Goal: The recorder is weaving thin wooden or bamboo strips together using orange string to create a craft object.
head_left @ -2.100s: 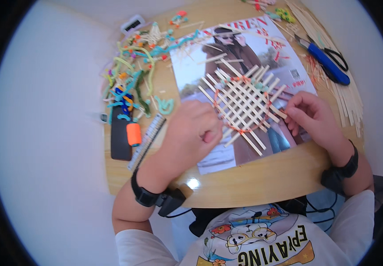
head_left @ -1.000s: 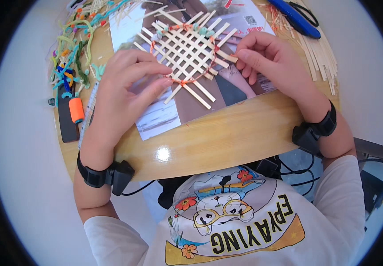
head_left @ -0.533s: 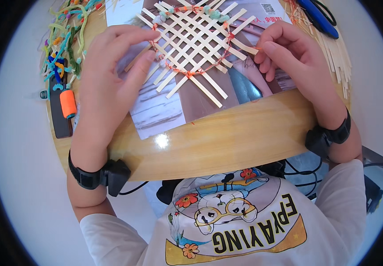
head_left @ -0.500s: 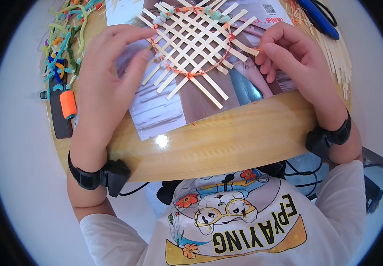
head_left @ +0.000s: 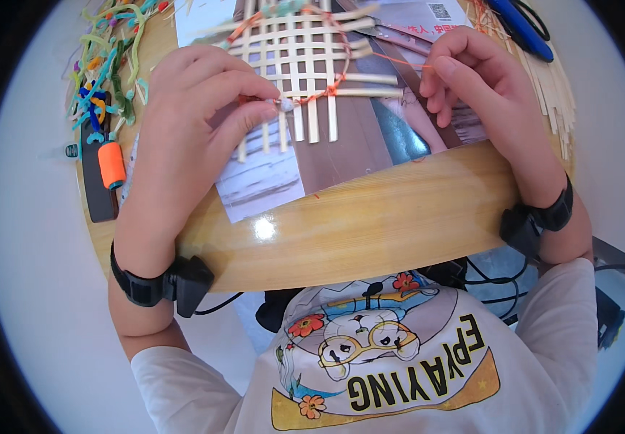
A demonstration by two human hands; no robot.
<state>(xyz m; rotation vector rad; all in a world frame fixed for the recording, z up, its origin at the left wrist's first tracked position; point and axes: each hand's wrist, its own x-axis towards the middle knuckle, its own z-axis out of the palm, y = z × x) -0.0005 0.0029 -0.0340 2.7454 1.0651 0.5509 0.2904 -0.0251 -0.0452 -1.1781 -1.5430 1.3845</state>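
A woven lattice of pale wooden strips [head_left: 298, 75] with a ring of orange thread and tufts of coloured fuzz is at the upper middle. My left hand [head_left: 200, 108] pinches its near left edge between thumb and fingers, beside a whitish tuft [head_left: 286, 105]. From the lattice a thin orange thread [head_left: 399, 61] runs to my right hand [head_left: 479, 90], whose thumb and forefinger are closed on it. The lattice's far edge is cut off and its side strips are blurred.
Under the lattice lies a printed sheet [head_left: 258, 192] on the wooden table [head_left: 341, 231]. Coloured fuzzy stems [head_left: 117, 72], a dark bar [head_left: 103, 195] and an orange thread spool [head_left: 111, 165] are at left. Blue-handled pliers [head_left: 522, 29] and loose wooden strips [head_left: 547, 108] are at right.
The lattice has turned and shifted up and left. My left hand has moved right and closed on its edge. The orange thread now stretches visibly to my right hand, which stays nearly in place.
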